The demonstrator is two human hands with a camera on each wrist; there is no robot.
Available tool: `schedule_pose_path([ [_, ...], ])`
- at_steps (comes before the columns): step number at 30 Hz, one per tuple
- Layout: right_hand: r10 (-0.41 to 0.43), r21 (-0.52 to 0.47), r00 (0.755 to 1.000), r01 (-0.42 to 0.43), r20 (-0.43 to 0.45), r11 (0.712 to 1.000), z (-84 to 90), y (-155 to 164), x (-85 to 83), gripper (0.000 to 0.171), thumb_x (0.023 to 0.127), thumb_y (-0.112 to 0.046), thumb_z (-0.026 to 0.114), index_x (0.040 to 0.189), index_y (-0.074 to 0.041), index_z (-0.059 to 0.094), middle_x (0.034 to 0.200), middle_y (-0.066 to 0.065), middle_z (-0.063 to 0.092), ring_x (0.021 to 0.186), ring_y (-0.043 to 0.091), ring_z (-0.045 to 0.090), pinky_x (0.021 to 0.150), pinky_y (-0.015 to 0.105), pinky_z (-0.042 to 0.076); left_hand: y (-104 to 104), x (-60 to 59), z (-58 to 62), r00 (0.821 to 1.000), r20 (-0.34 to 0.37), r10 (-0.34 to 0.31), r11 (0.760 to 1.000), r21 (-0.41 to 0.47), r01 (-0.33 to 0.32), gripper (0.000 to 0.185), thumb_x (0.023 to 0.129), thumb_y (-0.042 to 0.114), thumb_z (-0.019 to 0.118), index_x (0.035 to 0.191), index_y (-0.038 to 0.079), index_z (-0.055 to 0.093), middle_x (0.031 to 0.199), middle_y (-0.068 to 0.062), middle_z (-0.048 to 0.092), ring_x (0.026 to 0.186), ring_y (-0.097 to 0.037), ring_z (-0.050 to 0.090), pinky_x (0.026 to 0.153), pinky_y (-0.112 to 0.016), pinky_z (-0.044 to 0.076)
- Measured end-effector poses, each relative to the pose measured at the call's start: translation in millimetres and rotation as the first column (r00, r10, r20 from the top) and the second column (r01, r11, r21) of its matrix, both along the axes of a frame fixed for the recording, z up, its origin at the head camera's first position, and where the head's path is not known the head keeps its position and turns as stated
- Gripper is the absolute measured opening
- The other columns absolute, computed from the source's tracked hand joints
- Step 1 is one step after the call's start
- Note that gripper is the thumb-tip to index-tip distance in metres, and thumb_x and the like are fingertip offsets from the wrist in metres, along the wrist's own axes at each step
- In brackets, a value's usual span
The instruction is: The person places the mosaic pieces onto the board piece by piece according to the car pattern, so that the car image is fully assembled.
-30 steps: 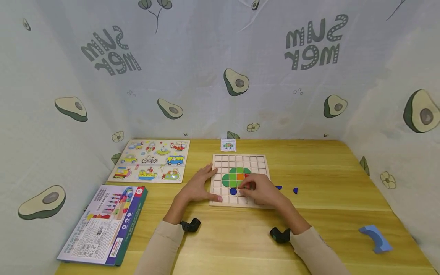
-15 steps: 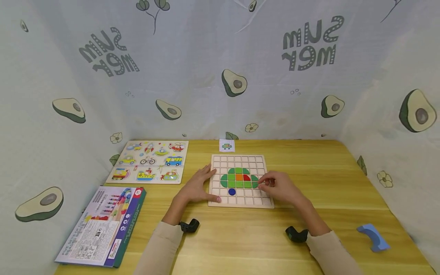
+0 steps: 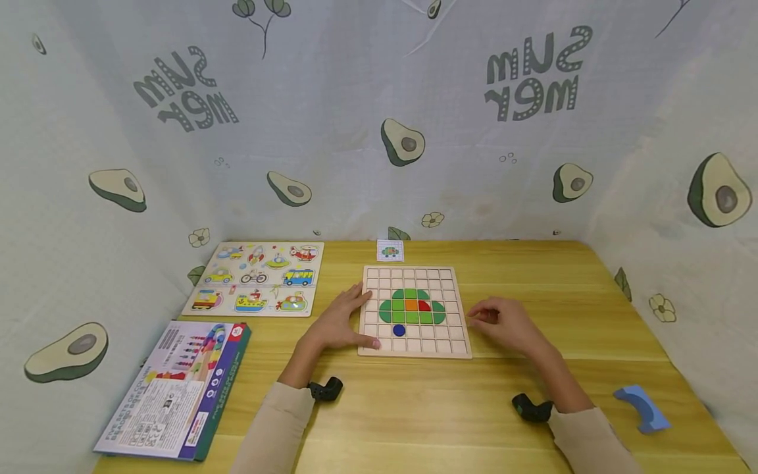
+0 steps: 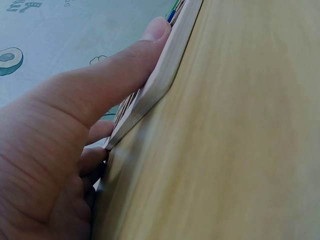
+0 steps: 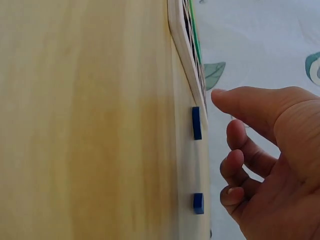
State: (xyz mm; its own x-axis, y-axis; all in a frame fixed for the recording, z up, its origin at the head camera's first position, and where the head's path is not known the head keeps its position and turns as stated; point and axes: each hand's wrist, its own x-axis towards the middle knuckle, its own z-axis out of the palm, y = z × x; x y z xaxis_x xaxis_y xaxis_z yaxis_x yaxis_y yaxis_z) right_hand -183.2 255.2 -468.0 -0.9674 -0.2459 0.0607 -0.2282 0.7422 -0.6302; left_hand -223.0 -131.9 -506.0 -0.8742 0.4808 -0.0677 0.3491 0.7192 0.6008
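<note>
Where the tabletop (image 3: 414, 408) comes nearest the person, a blue curved block (image 3: 642, 408) lies far out on the right and a colourful box (image 3: 177, 385) on the left, both well apart from the hands; beyond them the left hand (image 3: 337, 322) rests flat against the left edge of the wooden grid board (image 3: 414, 347), thumb laid along its near corner and fingers straight, pressing rather than clasping it, while the right hand (image 3: 506, 324) hovers just beside the board's right edge, fingers loosely curled and holding nothing, directly above two small blue pieces (image 5: 197, 123) lying on the bare wood. On the board, green tiles (image 3: 392, 309) form a rounded shape with an orange tile (image 3: 412, 305) and a red tile (image 3: 424, 305) inside it, and a blue disc (image 3: 399, 330) sits just below. Farther back a small pattern card (image 3: 389, 250) lies beyond the board, with a vehicle puzzle board (image 3: 258, 278) off to the left
</note>
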Motion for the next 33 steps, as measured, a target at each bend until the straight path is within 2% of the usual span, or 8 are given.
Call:
schedule_pose_path([
  [10,-0.002,-0.013,1.000,0.002,0.021,1.000,1.0,11,2.0,0.013,0.093,-0.012,0.077,0.106,-0.007,0.077,0.088,0.001,0.067,0.076,0.010,0.053,0.066,0.022,0.047,0,-0.6,-0.3,1.000,-0.014,-0.003,1.000,0.004,0.003,0.114,0.071,0.063,0.087,0.163,0.021,0.034,0.175,-0.003,0.013,0.161,-0.033,0.013,0.129,-0.054,0.017],
  [21,0.031,0.026,0.999,-0.032,0.032,0.999,1.3,16,0.5,0.007,0.090,-0.013,0.079,0.097,-0.012,0.079,0.084,-0.001,0.063,0.073,0.011,0.050,0.064,0.023,0.042,0,-0.1,1.1,1.000,-0.018,0.002,1.000,0.003,-0.002,0.115,0.070,0.064,0.087,0.163,0.021,0.035,0.175,-0.003,0.013,0.161,-0.033,0.013,0.129,-0.054,0.017],
  [28,0.015,0.061,1.000,-0.017,0.027,0.998,0.3,16,-1.0,0.012,0.099,-0.019,0.070,0.102,-0.012,0.079,0.088,-0.001,0.067,0.073,0.012,0.049,0.063,0.024,0.040,0,-0.5,1.0,1.000,-0.017,-0.002,1.000,0.005,0.002,0.115,0.071,0.064,0.087,0.163,0.021,0.034,0.175,-0.003,0.014,0.161,-0.032,0.013,0.129,-0.054,0.017],
  [33,-0.003,0.056,0.999,0.001,0.032,0.998,-2.5,18,-2.0,0.013,0.100,-0.021,0.070,0.103,-0.012,0.079,0.090,-0.001,0.069,0.074,0.012,0.050,0.064,0.024,0.042,0,0.8,1.6,1.000,-0.005,-0.002,1.000,0.000,0.002,0.114,0.071,0.064,0.087,0.163,0.021,0.034,0.175,-0.003,0.014,0.161,-0.033,0.013,0.129,-0.055,0.018],
])
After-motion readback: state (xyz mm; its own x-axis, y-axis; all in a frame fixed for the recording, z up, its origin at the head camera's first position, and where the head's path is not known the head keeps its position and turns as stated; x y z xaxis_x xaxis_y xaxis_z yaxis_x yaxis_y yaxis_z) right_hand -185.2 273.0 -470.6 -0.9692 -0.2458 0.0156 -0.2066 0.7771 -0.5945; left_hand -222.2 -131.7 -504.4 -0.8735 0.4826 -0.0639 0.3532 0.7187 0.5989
